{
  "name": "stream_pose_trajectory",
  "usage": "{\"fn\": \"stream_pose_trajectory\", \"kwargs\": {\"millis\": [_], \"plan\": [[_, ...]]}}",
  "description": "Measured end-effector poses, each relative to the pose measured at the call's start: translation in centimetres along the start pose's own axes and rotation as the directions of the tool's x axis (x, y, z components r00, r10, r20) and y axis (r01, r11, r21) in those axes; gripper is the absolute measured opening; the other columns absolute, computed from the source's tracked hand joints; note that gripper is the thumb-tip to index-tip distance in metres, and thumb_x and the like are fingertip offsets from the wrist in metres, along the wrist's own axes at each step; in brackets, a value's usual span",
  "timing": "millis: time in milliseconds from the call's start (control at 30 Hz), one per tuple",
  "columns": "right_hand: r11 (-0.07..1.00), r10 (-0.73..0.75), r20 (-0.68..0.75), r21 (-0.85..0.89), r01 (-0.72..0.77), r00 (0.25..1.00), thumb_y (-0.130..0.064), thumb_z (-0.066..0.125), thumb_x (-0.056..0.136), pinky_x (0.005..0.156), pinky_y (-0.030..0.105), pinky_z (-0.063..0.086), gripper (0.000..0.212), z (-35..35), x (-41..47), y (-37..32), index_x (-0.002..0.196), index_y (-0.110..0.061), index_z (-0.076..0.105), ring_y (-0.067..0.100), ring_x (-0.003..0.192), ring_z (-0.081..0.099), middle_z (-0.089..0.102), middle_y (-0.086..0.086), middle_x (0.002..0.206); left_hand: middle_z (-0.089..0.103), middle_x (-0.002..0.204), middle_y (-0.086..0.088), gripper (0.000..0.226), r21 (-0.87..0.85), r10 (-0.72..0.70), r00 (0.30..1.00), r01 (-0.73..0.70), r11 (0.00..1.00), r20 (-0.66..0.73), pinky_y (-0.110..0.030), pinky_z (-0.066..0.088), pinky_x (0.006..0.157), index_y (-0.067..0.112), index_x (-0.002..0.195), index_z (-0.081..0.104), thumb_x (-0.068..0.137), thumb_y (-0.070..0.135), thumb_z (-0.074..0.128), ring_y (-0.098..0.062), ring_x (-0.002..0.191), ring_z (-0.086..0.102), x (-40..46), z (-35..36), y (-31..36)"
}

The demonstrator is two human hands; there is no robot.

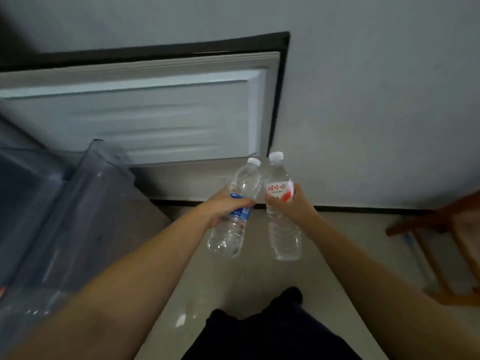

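Both hands are grasping water bottles.
Your left hand (223, 203) is gripping the blue-labelled bottle (235, 211); your right hand (293, 203) is gripping the red-labelled bottle (280, 203), just beside it.

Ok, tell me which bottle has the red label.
The red-labelled bottle, gripped by the right hand: white label with red lettering. The blue-labelled bottle in the left hand has none.
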State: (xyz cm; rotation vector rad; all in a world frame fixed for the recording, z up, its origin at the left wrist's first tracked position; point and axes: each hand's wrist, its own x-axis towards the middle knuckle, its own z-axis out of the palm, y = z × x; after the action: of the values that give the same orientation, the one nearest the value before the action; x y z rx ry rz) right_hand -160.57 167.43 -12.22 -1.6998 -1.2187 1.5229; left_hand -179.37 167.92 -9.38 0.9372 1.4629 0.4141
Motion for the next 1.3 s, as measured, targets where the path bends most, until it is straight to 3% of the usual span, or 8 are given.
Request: {"fn": "stream_pose_trajectory", "kwargs": {"millis": [67,233,333,433,800,900,1167,1300], "plan": [[0.999,0.039,-0.091,-0.009,-0.04,0.995,-0.046,0.078,0.073,0.085,0.04,0.057,0.072,-3.0,-0.2,1.3,0.129,-0.018,0.042,0.021,0.098,0.064,0.061,0.003,0.11,0.07,0.091,-0.009,0.036,0.102,0.022,0.999,-0.024,0.995,0.024,-0.029,0.056,0.056,0.016,0.109,0.057,0.078,0.02,0.075,-0.018,0.073,0.068,1.8,2.8,0.9],[0.996,0.079,-0.286,-0.012,-0.086,0.955,-0.04,0.075,0.078,0.088,0.037,0.053,0.076,-11.1,-0.4,4.0,0.137,-0.017,0.034,0.019,0.102,0.059,0.055,-0.001,0.111,0.062,0.104,-0.005,0.054,0.335,0.065,0.995,-0.089,0.938,0.082,-0.039,0.058,0.079,0.019,0.115,0.043,0.073,0.027,0.077,-0.021,0.09,0.065,6.1,11.1,3.7],[0.996,0.08,-0.376,-0.001,-0.087,0.923,-0.038,0.074,0.079,0.083,0.032,0.051,0.073,-15.6,-0.7,5.8,0.136,-0.019,0.034,0.017,0.101,0.058,0.054,-0.005,0.108,0.058,0.101,-0.002,0.057,0.407,0.132,0.984,-0.168,0.898,0.116,-0.024,0.051,0.062,0.016,0.12,0.042,0.075,0.024,0.076,-0.012,0.08,0.058,8.3,16.0,6.2],[0.998,0.069,-0.468,0.02,-0.068,0.881,-0.036,0.075,0.079,0.077,0.028,0.049,0.071,-19.1,-1.1,7.5,0.135,-0.021,0.034,0.016,0.097,0.061,0.055,-0.007,0.105,0.056,0.099,-0.002,0.059,0.44,0.179,0.974,-0.222,0.87,0.136,-0.02,0.043,0.055,0.014,0.124,0.041,0.077,0.024,0.076,-0.015,0.078,0.056,10.3,19.7,8.3],[0.969,0.235,-0.711,0.228,-0.098,0.663,-0.033,0.074,0.081,0.077,0.031,0.051,0.069,-26.9,-1.8,11.2,0.135,-0.022,0.033,0.017,0.095,0.064,0.06,-0.004,0.107,0.057,0.103,-0.006,0.059,0.611,0.189,0.912,-0.386,0.691,0.363,-0.032,0.046,0.076,0.011,0.125,0.039,0.078,0.023,0.074,-0.025,0.089,0.057,16.8,30.0,14.3],[0.956,0.275,-0.752,0.28,-0.087,0.6,-0.033,0.075,0.08,0.076,0.028,0.048,0.07,-28.6,-1.8,12.1,0.135,-0.024,0.033,0.015,0.095,0.062,0.059,-0.007,0.107,0.058,0.107,-0.007,0.06,0.623,0.172,0.874,-0.45,0.64,0.455,-0.036,0.05,0.085,0.013,0.124,0.041,0.076,0.025,0.076,-0.028,0.098,0.059,18.6,32.8,15.5],[0.901,0.42,-0.853,0.434,-0.028,0.311,-0.032,0.076,0.08,0.088,0.038,0.054,0.075,-33.6,-2.6,12.8,0.138,-0.022,0.029,0.018,0.102,0.06,0.055,-0.004,0.114,0.061,0.104,-0.003,0.058,0.551,0.133,0.689,-0.667,0.502,0.712,-0.027,0.05,0.075,0.016,0.125,0.043,0.077,0.022,0.075,-0.02,0.089,0.059,21.7,41.6,21.7],[0.875,0.465,-0.86,0.483,0.04,0.208,-0.029,0.076,0.08,0.074,0.024,0.05,0.075,-34.9,-4.8,13.8,0.139,-0.022,0.029,0.017,0.102,0.06,0.056,-0.002,0.117,0.062,0.105,-0.006,0.057,0.518,0.059,0.615,-0.708,0.481,0.786,-0.043,0.057,0.084,0.018,0.117,0.045,0.07,0.022,0.077,-0.025,0.093,0.064,21.7,46.4,22.8]]}}
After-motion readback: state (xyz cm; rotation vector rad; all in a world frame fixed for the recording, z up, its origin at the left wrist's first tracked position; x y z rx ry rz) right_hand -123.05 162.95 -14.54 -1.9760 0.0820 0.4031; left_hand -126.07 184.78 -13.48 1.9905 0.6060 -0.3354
